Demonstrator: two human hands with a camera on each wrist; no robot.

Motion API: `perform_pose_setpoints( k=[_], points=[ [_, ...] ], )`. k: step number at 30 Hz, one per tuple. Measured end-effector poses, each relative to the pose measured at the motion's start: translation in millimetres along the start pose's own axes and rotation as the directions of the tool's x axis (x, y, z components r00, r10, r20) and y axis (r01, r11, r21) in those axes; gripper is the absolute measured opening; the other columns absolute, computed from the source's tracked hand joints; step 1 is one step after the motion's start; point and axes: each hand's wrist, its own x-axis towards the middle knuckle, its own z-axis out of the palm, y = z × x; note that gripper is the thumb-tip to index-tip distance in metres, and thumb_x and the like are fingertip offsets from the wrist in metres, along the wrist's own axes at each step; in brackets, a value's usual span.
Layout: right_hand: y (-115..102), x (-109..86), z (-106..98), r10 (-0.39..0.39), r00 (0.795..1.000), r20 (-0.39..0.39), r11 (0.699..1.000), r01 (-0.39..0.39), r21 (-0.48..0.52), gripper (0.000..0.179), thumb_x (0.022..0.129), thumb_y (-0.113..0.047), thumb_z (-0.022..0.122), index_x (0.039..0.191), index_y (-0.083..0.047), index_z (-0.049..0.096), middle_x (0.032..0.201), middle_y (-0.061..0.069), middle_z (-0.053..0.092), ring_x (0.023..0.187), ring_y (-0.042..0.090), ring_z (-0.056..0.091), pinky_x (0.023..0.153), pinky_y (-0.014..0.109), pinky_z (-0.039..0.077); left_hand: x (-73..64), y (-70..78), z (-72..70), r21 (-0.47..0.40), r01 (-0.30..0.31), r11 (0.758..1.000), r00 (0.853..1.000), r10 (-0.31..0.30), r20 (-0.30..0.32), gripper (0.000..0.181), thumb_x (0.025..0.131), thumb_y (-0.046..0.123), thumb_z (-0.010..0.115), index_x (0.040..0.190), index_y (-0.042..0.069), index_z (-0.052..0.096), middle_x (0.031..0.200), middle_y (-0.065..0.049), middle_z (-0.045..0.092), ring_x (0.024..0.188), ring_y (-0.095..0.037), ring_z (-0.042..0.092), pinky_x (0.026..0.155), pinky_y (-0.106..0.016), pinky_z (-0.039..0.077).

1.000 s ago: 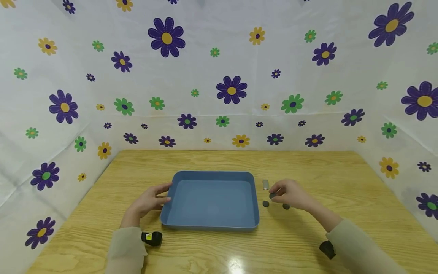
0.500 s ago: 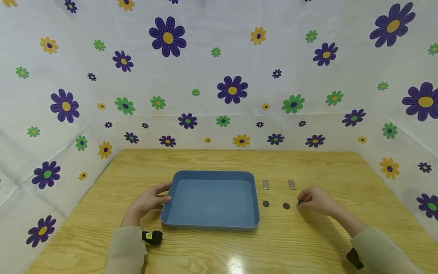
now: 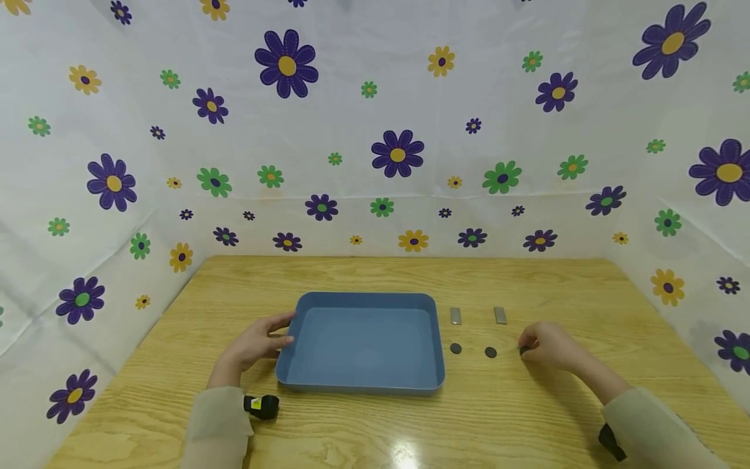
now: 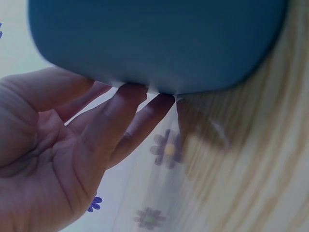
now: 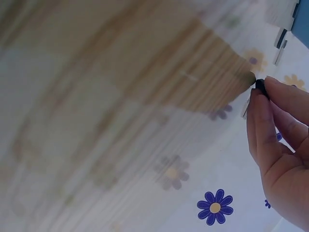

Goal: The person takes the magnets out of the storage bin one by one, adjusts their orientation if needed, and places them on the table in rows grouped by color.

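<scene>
My right hand pinches a small dark round disc between thumb and fingertips, close over the table. In the right wrist view the disc shows edge-on at the fingertips. To its left lie two like discs, one dark disc nearer and another dark disc beside the tray. My left hand rests its fingertips against the left wall of a shallow blue tray. The left wrist view shows those fingers loosely bent, touching the tray's outer side.
Behind the discs lie two small silvery rectangular plates: one plate beside the tray and one plate farther right. All stand on a wood-grain table. A white flower-printed cloth rises along the back and sides.
My right hand has moved right, away from the tray, and lowered its disc toward the table. The second silvery plate and a second disc came into sight. My left hand and the tray have stayed put.
</scene>
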Motion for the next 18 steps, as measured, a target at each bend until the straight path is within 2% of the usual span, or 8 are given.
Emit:
perform_pose_setpoints(
  k=[9, 15, 18],
  points=[
    [0.8, -1.1, 1.5, 0.010, 1.000, 0.002, 0.998, -0.010, -0.059, 0.009, 0.070, 0.005, 0.067, 0.075, -0.001, 0.062, 0.075, 0.005, 0.060, 0.069, 0.023, 0.058, 0.059, 0.035, 0.049, -0.5, 1.5, -0.5, 0.032, -0.003, 0.999, 1.000, 0.003, -0.008, 0.057, 0.089, 0.008, 0.053, 0.138, 0.000, 0.026, 0.138, -0.027, 0.023, 0.115, -0.040, 0.040, 0.082, -0.043, 0.045],
    [3.4, -0.4, 3.3, -0.016, 1.000, -0.001, 0.995, 0.016, -0.097, 0.010, 0.070, 0.004, 0.067, 0.073, -0.004, 0.062, 0.074, 0.002, 0.060, 0.069, 0.021, 0.057, 0.059, 0.036, 0.048, -0.8, -0.6, -3.2, 0.060, 0.017, 0.998, 1.000, -0.016, -0.014, 0.060, 0.088, 0.018, 0.056, 0.138, 0.001, 0.027, 0.139, -0.025, 0.025, 0.118, -0.039, 0.037, 0.084, -0.044, 0.044],
    [1.3, -1.1, 1.9, -0.001, 1.000, 0.001, 0.996, 0.001, -0.087, 0.008, 0.071, 0.003, 0.066, 0.075, -0.003, 0.063, 0.075, 0.003, 0.060, 0.070, 0.022, 0.057, 0.060, 0.037, 0.048, -1.2, 2.8, -3.3, 0.082, 0.021, 0.996, 0.999, -0.017, -0.045, 0.059, 0.089, 0.022, 0.054, 0.138, 0.000, 0.028, 0.138, -0.024, 0.025, 0.119, -0.039, 0.035, 0.085, -0.044, 0.043]
  ],
)
